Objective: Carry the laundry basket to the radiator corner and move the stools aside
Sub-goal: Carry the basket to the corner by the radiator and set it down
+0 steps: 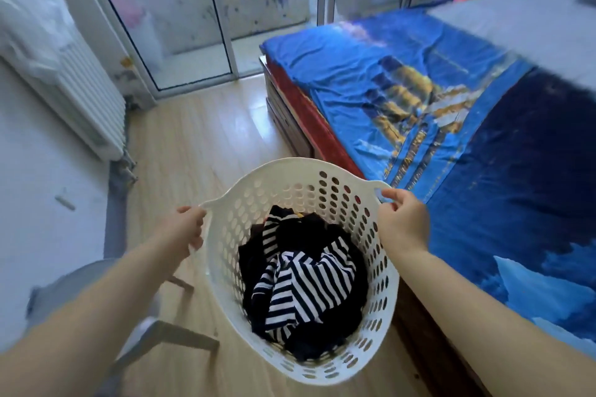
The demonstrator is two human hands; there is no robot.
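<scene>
The left hand (188,229) and right hand (403,219) each grip a handle of the laundry basket (254,200), held above the floor beside the bed (419,80), so the carrying step is underway and next needs walking toward the radiator (87,100).

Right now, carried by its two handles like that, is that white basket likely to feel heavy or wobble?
Probably light: the laundry basket is thin perforated plastic, with clothes only at the bottom. Likely steady, since the left hand and right hand grip opposite handles.
</scene>
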